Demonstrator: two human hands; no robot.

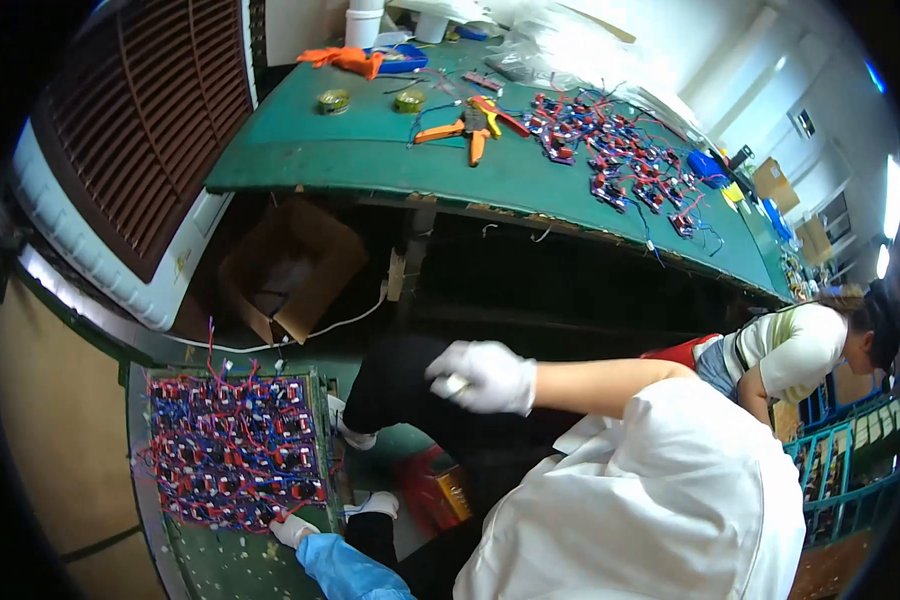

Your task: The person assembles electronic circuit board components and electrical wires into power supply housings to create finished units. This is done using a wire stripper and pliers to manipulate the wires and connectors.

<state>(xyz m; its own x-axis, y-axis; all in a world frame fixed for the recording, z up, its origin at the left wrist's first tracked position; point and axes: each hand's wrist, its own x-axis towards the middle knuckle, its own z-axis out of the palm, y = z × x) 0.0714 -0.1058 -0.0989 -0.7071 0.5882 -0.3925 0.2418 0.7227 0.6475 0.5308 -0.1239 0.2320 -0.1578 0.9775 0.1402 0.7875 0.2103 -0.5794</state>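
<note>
My left hand [292, 530], in a white glove and blue sleeve, reaches to the lower right edge of a block of wired circuit boards [232, 445]. Its fingers close on a circuit board at that edge, though the board is partly hidden. The boards lie in rows on a green-topped stand, with red and blue wires over them. Above my dark trousers, my right hand [485, 378] is closed in a white glove, its forearm bare. A small pale thing shows at its fingers, too small to name.
On the green workbench [340, 165] lie orange-handled wire strippers [473, 128], rolls of tape [334, 101], orange gloves [342, 61] and a heap of wired boards [620, 150]. An open cardboard box [292, 270] is beneath it. Another person [795, 345] bends near teal crates [825, 470] at right.
</note>
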